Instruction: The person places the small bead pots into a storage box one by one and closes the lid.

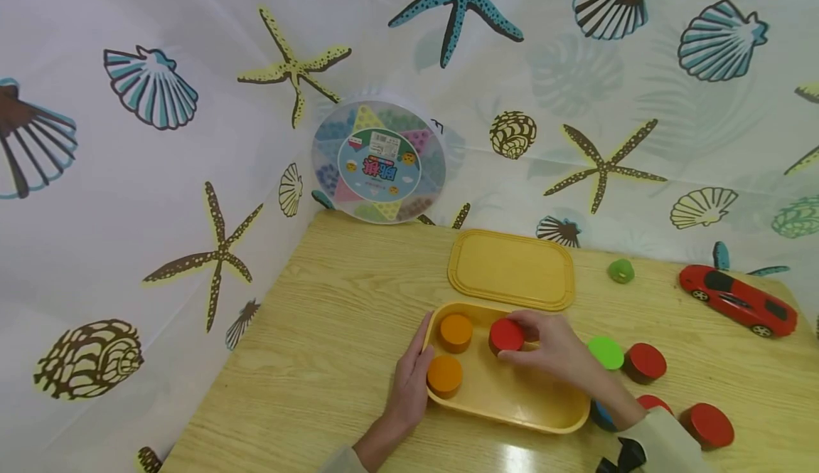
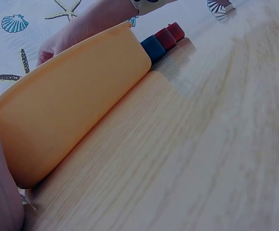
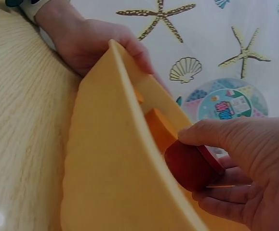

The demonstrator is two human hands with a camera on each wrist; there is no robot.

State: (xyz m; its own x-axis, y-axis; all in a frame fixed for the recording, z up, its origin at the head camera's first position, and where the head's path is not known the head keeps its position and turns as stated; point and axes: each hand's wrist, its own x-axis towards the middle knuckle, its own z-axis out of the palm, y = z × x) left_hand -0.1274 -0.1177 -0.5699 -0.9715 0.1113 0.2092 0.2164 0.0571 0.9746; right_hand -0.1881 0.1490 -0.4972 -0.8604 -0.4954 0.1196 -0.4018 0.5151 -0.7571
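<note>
A yellow plastic box [image 1: 493,410] stands on the table, with two orange round blocks [image 1: 456,333] in its left end. My left hand [image 1: 407,380] holds the box's left end, thumb at the rim and fingers along the outer wall. Inside the box my right hand [image 1: 550,345] pinches a red round block [image 1: 506,336] between thumb and fingers. The right wrist view shows this red block [image 3: 192,166] tilted in the fingers, near an orange block [image 3: 159,129]. Whether the red block touches the box floor, I cannot tell.
Right of the box stand a green block [image 1: 605,352], several red blocks [image 1: 710,424] and a partly hidden blue block [image 1: 601,416]. Behind it lies a yellow lid [image 1: 512,267]. A small green object [image 1: 621,270] and red toy car [image 1: 736,300] sit back right; a round game box [image 1: 379,160] leans on the patterned cloth.
</note>
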